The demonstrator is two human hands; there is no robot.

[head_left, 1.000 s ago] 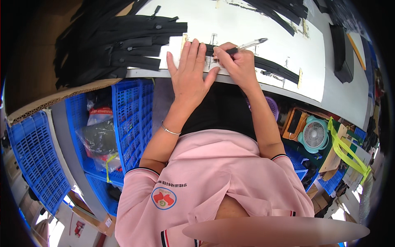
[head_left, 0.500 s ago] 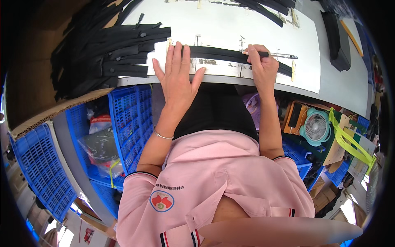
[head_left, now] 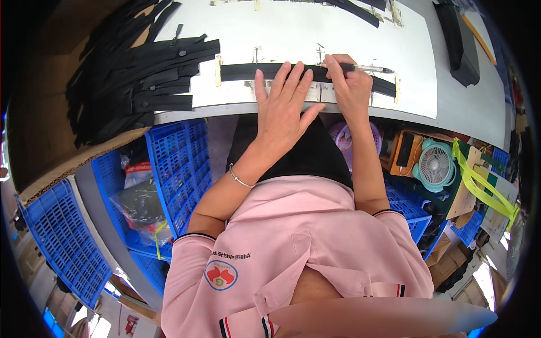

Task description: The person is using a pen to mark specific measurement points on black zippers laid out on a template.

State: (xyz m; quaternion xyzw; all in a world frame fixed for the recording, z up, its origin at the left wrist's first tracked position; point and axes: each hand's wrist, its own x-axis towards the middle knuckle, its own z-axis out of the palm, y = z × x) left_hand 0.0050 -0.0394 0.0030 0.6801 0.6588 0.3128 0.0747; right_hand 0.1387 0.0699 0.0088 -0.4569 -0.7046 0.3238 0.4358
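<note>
A long black zipper (head_left: 242, 72) lies straight across a white board (head_left: 397, 42) with dark pen marks and tape at both ends of the strip. My left hand (head_left: 283, 111) rests flat on the zipper's middle, fingers spread. In my right hand (head_left: 353, 90) is a pen (head_left: 373, 69), its barrel pointing right; the fingers hide its tip close to the zipper's upper edge. To the left, a heap of black zippers (head_left: 138, 73) spills from a cardboard box (head_left: 34, 180) onto the board, several pull tabs showing.
More black strips (head_left: 360, 12) lie at the board's far edge. A long black block (head_left: 457, 48) stands on the table's right. Below the edge are blue crates (head_left: 177, 174), a purple basket (head_left: 342, 141) and a small teal fan (head_left: 435, 164).
My left hand has slid right along the zipper, from its left end to the middle. My right hand with the pen has shifted slightly left. The whole view has moved a little.
</note>
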